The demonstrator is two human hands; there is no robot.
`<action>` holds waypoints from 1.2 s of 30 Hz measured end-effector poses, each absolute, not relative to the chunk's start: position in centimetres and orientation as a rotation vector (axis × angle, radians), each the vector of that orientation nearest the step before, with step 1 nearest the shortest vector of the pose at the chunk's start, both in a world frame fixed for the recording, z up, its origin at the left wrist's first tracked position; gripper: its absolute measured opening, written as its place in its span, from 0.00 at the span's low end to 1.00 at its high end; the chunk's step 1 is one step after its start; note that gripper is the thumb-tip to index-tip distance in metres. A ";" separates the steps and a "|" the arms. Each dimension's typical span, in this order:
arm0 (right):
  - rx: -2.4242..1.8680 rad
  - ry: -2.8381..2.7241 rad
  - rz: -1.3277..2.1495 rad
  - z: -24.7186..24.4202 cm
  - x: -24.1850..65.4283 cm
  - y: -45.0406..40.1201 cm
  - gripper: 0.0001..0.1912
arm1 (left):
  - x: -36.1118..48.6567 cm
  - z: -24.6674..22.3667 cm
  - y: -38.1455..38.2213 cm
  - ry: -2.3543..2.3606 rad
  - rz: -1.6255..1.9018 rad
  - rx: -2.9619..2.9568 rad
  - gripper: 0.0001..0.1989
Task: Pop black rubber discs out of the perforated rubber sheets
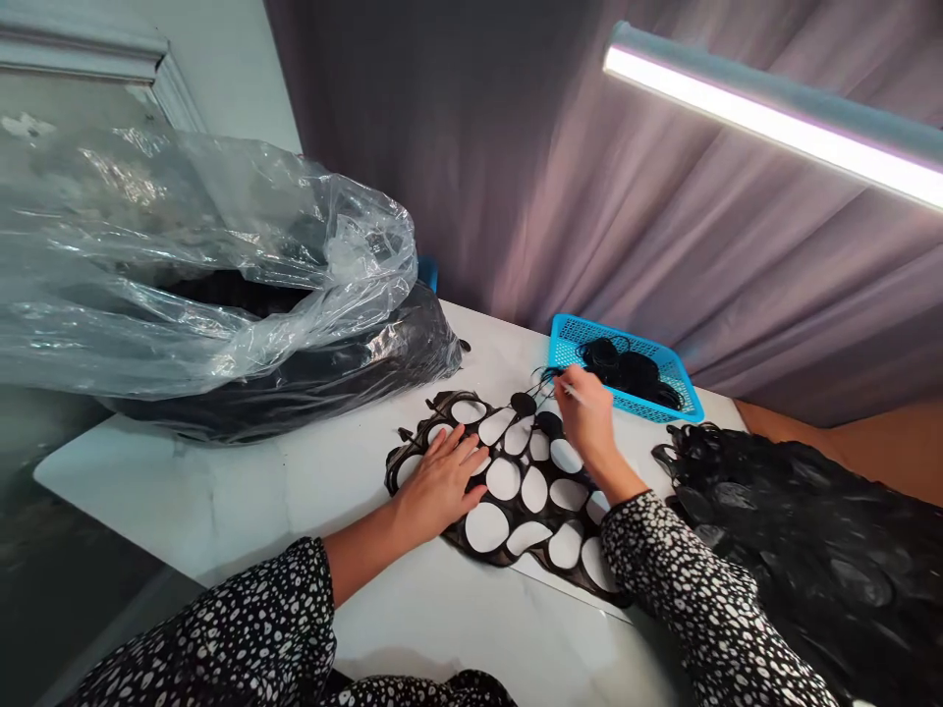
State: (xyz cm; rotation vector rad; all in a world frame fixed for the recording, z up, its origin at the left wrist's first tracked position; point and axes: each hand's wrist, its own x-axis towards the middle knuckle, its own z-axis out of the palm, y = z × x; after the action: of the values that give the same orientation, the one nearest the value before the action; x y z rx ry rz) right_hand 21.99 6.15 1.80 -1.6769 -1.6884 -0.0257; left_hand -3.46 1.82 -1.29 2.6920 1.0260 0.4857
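The left sleeve [243, 624] and right sleeve [696, 589] are one cloth: black, thickly scattered with small off-white spots, some round, some oval or lopsided. The left sleeve is loose and wide, ending well short of the wrist, so part of the forearm shows; the right sleeve reaches nearer the wrist. Both the left hand [438, 486] and right hand [587, 417] are bare. At the near edge, a matching strip [431, 690] is probably the garment's front, mostly cut off.

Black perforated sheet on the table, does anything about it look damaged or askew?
Yes: the black perforated sheet looks warped. Its edges are wavy and its holes uneven, including a bean-shaped hole on the near side. It may simply be bunched; I can't confirm any tearing.
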 end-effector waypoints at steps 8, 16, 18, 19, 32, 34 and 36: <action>-1.396 -1.156 1.142 2.8 22.3 6.9 0.16 | -3.4 -0.2 2.1 1.057 0.465 2.717 0.16; -1.027 -0.819 1.884 2.3 21.6 5.1 0.10 | -0.4 0.1 3.3 0.938 0.488 2.767 0.21; -0.958 -0.783 1.930 3.0 21.5 4.9 0.09 | 0.0 -0.8 3.4 0.931 0.409 2.750 0.26; -0.927 -0.760 1.931 3.5 21.4 5.0 0.09 | 0.1 -1.2 3.4 0.926 0.378 2.742 0.27; -0.934 -0.597 1.297 11.4 24.5 9.8 0.10 | 0.0 -1.1 3.1 0.930 0.431 2.769 0.25; -0.970 -0.646 1.337 10.3 22.6 10.3 0.10 | -0.4 -0.5 3.1 0.963 0.519 2.795 0.25; -1.020 -0.727 1.350 8.0 20.0 10.6 0.11 | -1.4 -0.1 3.2 1.030 0.602 2.799 0.22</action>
State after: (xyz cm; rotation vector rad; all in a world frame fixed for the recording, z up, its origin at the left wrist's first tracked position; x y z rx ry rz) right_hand 19.96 10.56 7.98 -1.0204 -0.7274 1.3497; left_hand -1.40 3.22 -0.09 2.7988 1.0301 0.6024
